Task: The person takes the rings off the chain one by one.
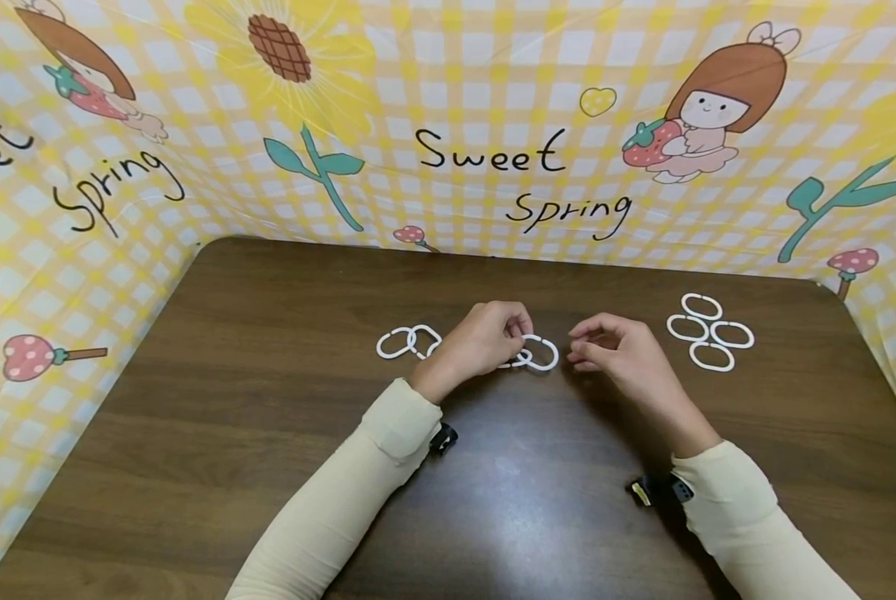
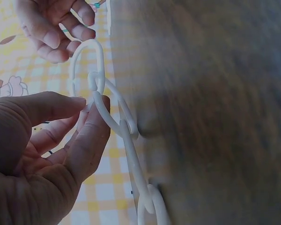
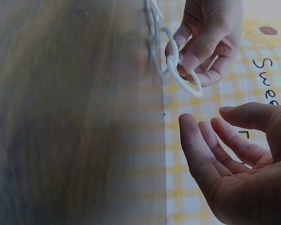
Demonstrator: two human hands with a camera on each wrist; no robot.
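My left hand [image 1: 485, 337] pinches a white oval plastic link [image 1: 542, 353] at the right end of a chain of such links. In the left wrist view this end link [image 2: 102, 61] stands up from thumb and forefinger, hooked through the one beside it. The rest of the chain [image 1: 395, 342] runs left along the table, partly hidden behind the left hand. My right hand [image 1: 616, 350] hovers just right of the end link, its fingers loosely bent and apart. Nothing lies between its thumb and fingertips in the right wrist view [image 3: 234, 154].
Several loose white links [image 1: 712, 357] lie close together on the brown wooden table [image 1: 192, 433], to the right of the right hand. A yellow checked cloth [image 1: 493, 92] with printed figures rises along the table's back and sides.
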